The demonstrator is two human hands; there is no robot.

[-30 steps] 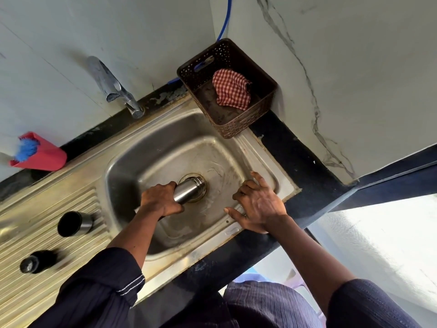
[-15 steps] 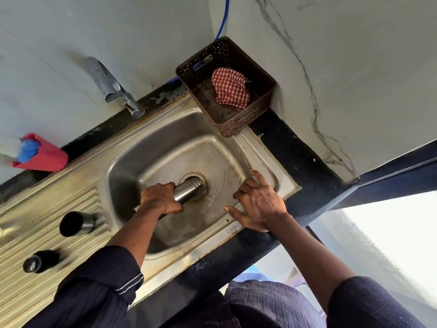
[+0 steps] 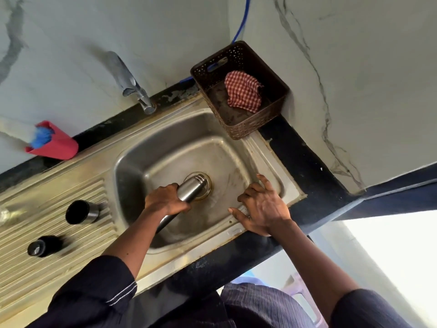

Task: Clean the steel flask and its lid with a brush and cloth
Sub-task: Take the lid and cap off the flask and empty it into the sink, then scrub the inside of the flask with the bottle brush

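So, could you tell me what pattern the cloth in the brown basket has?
Red-and-white check; the cloth shows clearly in the head view.

One wide-angle camera on the person's head looks steeply down and forward, close over the sink (image 3: 260, 147), tilted so the bench (image 3: 305, 162) runs diagonally; wall corner beyond.

Soft, even daylight; a blown-out white patch glares at lower right. Wide-angle bending curves the worktop (image 3: 305, 159) edges, and the tap (image 3: 128, 81) looks smeared by blur.
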